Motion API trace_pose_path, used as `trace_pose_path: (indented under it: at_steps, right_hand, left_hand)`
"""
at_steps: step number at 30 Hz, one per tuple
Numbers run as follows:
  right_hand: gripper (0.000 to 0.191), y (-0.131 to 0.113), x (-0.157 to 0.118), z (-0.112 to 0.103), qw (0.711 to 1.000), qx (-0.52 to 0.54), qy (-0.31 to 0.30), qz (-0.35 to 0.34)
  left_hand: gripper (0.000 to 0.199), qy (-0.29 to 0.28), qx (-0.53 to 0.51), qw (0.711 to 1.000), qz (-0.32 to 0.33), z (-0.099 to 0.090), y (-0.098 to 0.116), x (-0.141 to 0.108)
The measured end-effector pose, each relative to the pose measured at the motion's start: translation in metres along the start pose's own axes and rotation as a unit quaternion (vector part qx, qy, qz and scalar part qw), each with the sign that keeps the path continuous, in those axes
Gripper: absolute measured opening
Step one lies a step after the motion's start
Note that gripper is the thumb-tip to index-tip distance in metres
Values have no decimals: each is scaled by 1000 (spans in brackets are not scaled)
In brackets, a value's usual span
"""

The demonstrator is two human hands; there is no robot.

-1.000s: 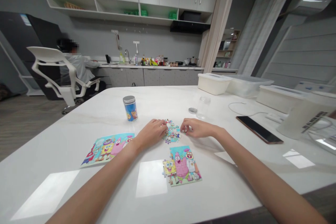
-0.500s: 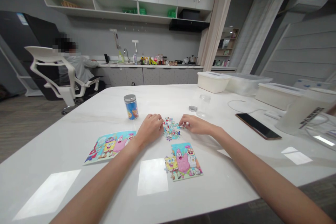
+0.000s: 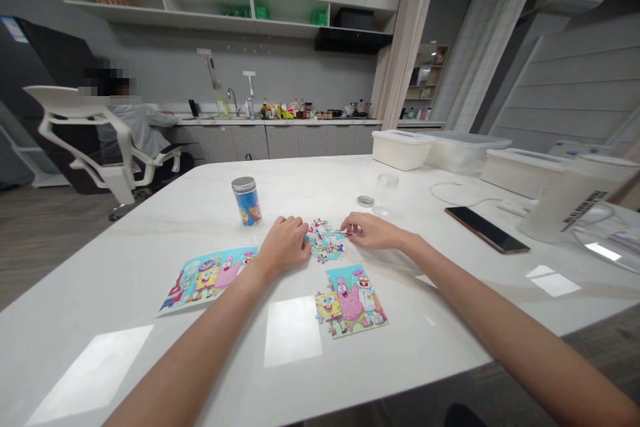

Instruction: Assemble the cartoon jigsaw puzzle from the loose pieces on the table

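A pile of loose jigsaw pieces point(image 3: 326, 240) lies in the middle of the table. My left hand point(image 3: 287, 242) rests at the pile's left edge, fingers curled down, their tips mostly hidden. At the right edge, my right hand point(image 3: 367, 231) pinches what looks like a small puzzle piece between thumb and fingers. Nearer to me is a partly joined puzzle point(image 3: 350, 303) with a pink starfish and a yellow square figure, its left side jagged. Left of it lies the picture sheet point(image 3: 200, 280) with the same cartoon figures, partly covered by my left forearm.
A jar with a blue label point(image 3: 247, 202) stands behind my left hand. Beyond my right hand are a clear jar point(image 3: 387, 193) and its lid point(image 3: 365, 201). A phone point(image 3: 486, 229), a pitcher point(image 3: 570, 203) and storage boxes point(image 3: 403, 150) occupy the right side. A person point(image 3: 135, 127) sits far left.
The whole view has shifted slightly as the head moved. Both hands stay at the pile's two sides, with only small finger movements.
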State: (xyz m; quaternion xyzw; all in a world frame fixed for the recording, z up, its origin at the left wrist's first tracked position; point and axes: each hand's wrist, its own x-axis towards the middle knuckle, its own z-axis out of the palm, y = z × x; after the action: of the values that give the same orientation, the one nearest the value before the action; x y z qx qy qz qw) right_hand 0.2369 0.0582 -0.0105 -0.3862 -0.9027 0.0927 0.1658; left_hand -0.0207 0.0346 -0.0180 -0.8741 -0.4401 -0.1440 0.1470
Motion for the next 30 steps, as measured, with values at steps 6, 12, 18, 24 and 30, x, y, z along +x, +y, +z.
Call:
trace_pose_path:
  at_steps: [6, 12, 18, 24, 30]
  right_hand:
    - [32, 3, 1, 4, 999, 22, -5, 32]
    - [36, 3, 1, 2, 999, 17, -16, 28]
    - [28, 1, 0, -1, 999, -1, -33, 34]
    - [22, -2, 0, -5, 998, -21, -40, 43]
    - [26, -5, 1, -6, 997, -33, -48, 53]
  left_hand:
    - [17, -15, -17, 999, -25, 3, -2, -1]
    - [14, -25, -37, 999, -26, 3, -2, -1]
    - [10, -30, -52, 998, -21, 1, -3, -1]
    - [10, -33, -64, 997, -17, 1, -2, 1]
    - [13, -33, -72, 997, -13, 3, -2, 1]
